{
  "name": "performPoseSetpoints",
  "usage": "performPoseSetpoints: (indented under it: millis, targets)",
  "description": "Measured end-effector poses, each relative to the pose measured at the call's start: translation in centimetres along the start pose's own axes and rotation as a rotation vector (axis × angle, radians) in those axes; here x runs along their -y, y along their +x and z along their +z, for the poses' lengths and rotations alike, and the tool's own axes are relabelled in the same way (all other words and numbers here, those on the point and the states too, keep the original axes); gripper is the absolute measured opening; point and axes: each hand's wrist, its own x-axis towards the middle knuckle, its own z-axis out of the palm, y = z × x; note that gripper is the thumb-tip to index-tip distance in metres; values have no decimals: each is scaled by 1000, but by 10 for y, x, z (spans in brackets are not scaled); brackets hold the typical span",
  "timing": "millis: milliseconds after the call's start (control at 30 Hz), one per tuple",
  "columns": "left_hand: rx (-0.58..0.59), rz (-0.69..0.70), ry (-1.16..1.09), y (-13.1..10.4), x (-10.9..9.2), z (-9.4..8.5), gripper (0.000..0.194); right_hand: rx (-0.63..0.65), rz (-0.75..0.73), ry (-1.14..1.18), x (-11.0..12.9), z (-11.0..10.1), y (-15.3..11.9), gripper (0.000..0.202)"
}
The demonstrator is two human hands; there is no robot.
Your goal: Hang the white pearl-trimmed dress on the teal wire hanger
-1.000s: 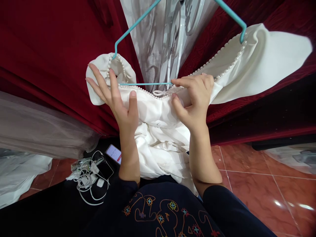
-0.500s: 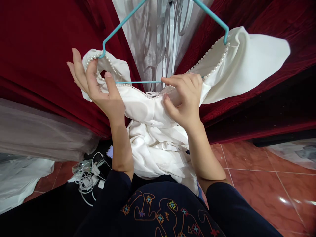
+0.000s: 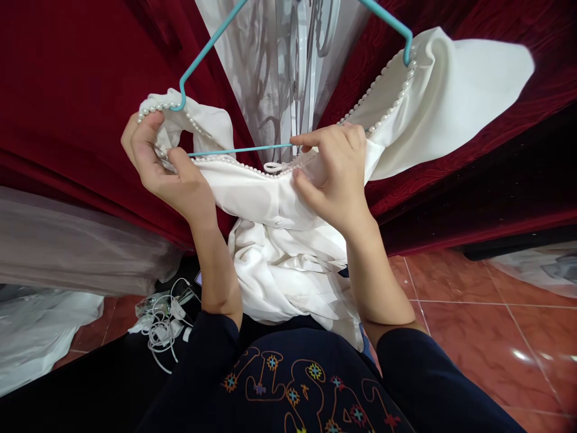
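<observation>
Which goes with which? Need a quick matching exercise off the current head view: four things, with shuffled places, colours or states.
Things:
1. Hanger
2. Left hand
3. Cables
4. Floor tiles

Matches:
A. tangled on a black surface
B. reddish, with light joints
C. light blue
D. fingers curled at the pearl trim of the white garment

Pairs: 1-C, 2-D, 3-A, 4-B
</observation>
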Motion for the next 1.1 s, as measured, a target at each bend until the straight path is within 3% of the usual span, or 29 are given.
performPoseSetpoints:
  millis: [367, 600, 767, 900, 967, 1100]
  targets:
    - [-156, -10, -28, 2, 37, -13, 57, 52, 54, -18, 11, -9, 4, 31]
    - [-143, -317, -409, -12, 7, -25, 64, 62, 151, 31, 20, -10, 6, 27]
    - [-139, -521, -345, -31, 11, -42, 64, 58, 140, 22, 25, -10, 6, 26]
    - [-70, -744, -273, -50, 12, -56, 44, 76, 135, 28, 24, -9, 8, 25]
    - [-102, -753, -259, -56, 4, -54, 31, 80, 142, 52, 22, -9, 9, 25]
    - [-197, -593, -301, -57, -18, -37, 25, 77, 159, 81, 21, -10, 10, 25]
